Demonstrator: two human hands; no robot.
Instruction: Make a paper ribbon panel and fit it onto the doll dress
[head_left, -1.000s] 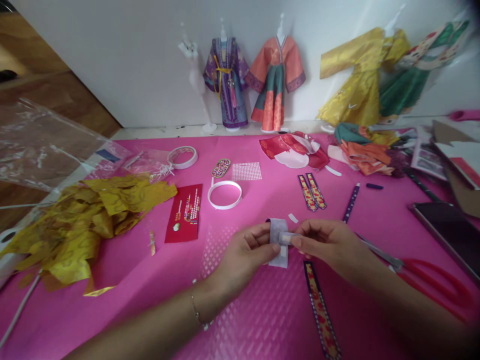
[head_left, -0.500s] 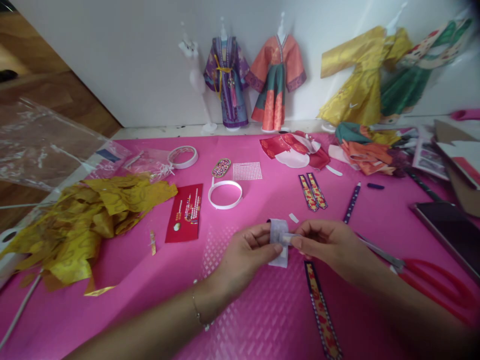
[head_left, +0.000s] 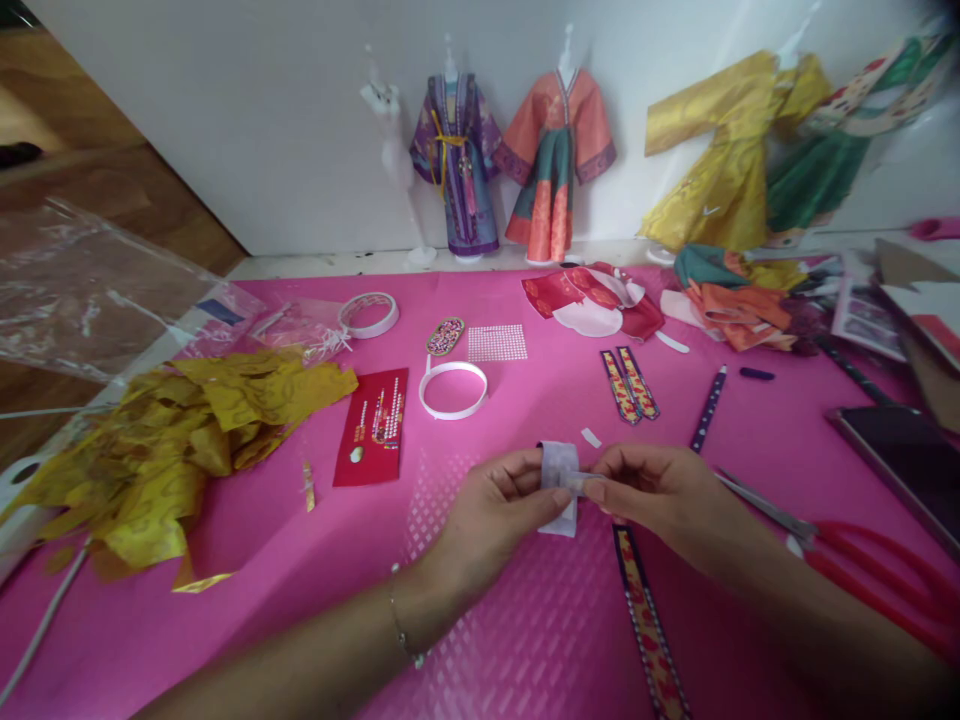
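Observation:
My left hand (head_left: pixel 499 510) pinches a pale grey-lilac fabric strip (head_left: pixel 559 463) between thumb and fingers, above the pink mat. From the right, my right hand (head_left: pixel 645 485) grips a narrow end of the same pale piece, which sticks out sideways. A long patterned strip with a dark, dotted edge (head_left: pixel 651 625) lies below my right hand. Two shorter patterned strips (head_left: pixel 628 385) rest beyond the hands, near a small white scrap (head_left: pixel 591 437). Red-handled scissors (head_left: pixel 806 525) lie partly under my right forearm.
Yellow fabric (head_left: pixel 187 430) is heaped at left beside a red card (head_left: pixel 371 428). White tape rolls (head_left: pixel 453 411) lie farther back. Dressed miniature mannequins (head_left: pixel 559 165) line the wall. A dotted pen (head_left: pixel 709 408) and a phone (head_left: pixel 907 465) are at right.
The view has shifted slightly, so objects appear a little farther right. Both hands keep their hold on the pale strip, with hardly any movement.

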